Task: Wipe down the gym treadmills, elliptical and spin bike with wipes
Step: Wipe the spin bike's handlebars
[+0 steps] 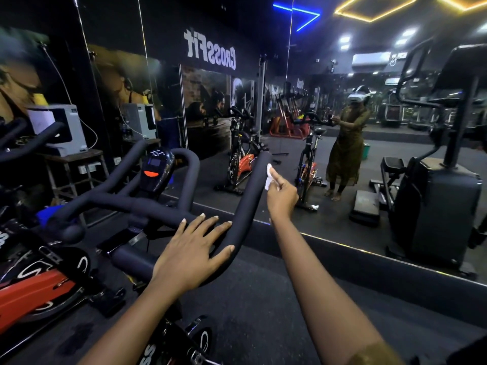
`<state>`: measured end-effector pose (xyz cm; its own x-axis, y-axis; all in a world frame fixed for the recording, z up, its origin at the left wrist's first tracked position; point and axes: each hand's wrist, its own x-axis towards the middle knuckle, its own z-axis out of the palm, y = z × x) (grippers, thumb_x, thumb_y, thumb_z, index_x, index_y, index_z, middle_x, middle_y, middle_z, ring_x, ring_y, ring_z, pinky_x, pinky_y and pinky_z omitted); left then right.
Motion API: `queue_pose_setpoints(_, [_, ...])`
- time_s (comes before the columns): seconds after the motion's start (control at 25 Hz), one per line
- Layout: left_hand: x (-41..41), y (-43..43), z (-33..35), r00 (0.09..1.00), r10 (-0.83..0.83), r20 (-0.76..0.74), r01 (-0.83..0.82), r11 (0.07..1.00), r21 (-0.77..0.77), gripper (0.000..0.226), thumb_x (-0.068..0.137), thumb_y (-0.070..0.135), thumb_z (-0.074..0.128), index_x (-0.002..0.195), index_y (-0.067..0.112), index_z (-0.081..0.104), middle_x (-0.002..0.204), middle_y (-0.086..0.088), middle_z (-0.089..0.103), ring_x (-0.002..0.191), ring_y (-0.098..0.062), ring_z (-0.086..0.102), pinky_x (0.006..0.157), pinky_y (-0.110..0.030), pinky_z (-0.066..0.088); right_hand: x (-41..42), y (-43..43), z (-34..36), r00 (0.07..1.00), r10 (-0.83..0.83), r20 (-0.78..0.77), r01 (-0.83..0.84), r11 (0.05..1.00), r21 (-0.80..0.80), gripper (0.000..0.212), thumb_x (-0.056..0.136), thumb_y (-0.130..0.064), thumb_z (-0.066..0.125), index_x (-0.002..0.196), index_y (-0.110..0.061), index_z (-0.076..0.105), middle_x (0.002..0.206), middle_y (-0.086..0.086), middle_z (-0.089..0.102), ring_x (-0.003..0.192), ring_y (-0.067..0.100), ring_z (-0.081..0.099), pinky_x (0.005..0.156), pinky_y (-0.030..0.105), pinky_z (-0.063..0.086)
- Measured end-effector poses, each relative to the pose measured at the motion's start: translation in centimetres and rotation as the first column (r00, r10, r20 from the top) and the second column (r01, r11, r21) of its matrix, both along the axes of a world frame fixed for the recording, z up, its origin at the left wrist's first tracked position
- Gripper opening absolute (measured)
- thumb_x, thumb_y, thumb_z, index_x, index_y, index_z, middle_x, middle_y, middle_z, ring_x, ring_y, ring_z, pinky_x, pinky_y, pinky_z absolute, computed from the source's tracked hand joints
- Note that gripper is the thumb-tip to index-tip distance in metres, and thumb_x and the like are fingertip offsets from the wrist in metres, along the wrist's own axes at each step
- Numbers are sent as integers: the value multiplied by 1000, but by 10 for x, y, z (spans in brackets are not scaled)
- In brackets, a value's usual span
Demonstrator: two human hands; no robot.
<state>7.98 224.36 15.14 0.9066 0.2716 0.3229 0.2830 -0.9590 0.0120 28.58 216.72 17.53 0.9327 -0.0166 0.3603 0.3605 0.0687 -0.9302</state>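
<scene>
A white wipe (268,175) is pinched between thumb and curled fingers of the right hand (282,197) and is pressed against the right side of the handlebar (250,198) of the spin bike (155,262), near the far tip of its right horn. The left hand (189,248) is laid flat on the near right bend of the same handlebar, with fingers straight and spread and nothing gripped. A small console (155,169) with an orange mark is seen at the handlebar's middle. A red flywheel (34,293) is seen at lower left. A wall mirror (342,143) is faced, with the person reflected in it.
</scene>
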Motion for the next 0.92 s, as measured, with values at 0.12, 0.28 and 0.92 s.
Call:
queue_pose_setpoints(0.12, [0, 1, -1, 1000, -1, 3, 1, 1000, -13, 87, 68, 72, -8, 148, 45, 14, 156, 14, 18, 147, -10, 5, 118, -36, 1, -37, -8, -27, 999, -5, 37, 5, 1000, 1, 43, 84, 5, 48, 111, -21, 69, 92, -1, 72, 51, 0, 44, 66, 19, 39])
queue_pose_setpoints(0.28, [2, 2, -1, 1000, -5, 18, 6, 1000, -21, 86, 70, 73, -4, 148, 44, 18, 156, 12, 23, 147, -13, 9, 119, -37, 4, -83, -20, -60, 989, 31, 143, -31, 1000, -1, 40, 84, 6, 56, 108, -23, 69, 84, -9, 64, 67, -14, 53, 69, 1, 38])
queue_pose_setpoints(0.92, [-41, 48, -5, 855, 276, 440, -180, 952, -248, 56, 91, 51, 41, 137, 19, 50, 144, -4, 47, 141, -25, 31, 117, -45, 15, -120, -43, -4, 802, 331, 496, -203, 934, -296, 27, 77, 1, 62, 99, -10, 74, 99, -1, 72, 92, -5, 61, 82, 2, 40])
